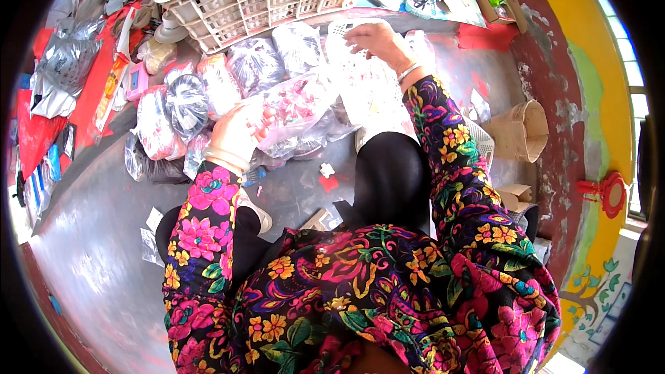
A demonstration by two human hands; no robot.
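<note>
Gripping the left end of a clear, pink-filled plastic bag (pixel 300 102), the left hand (pixel 234 133) holds it above clear-wrapped bundles (pixel 255 66); it looks light, limp, slippery, best pinched at gathered film. The right hand (pixel 383 43) curls over a white perforated plastic basket (pixel 339 28), grip unclear.

A person reaches forward. The left arm (pixel 202 235) runs out at a slight inward slant, the left wrist (pixel 227 157) in line with it; the left hand (pixel 235 130) shows its back, fingers bent toward the right in a light grip. The right arm (pixel 450 138) extends farther, elbow out to the side. From the right wrist (pixel 411 73), the right hand (pixel 379 41) angles leftward, back up, fingers curled down, their hold unclear.
</note>
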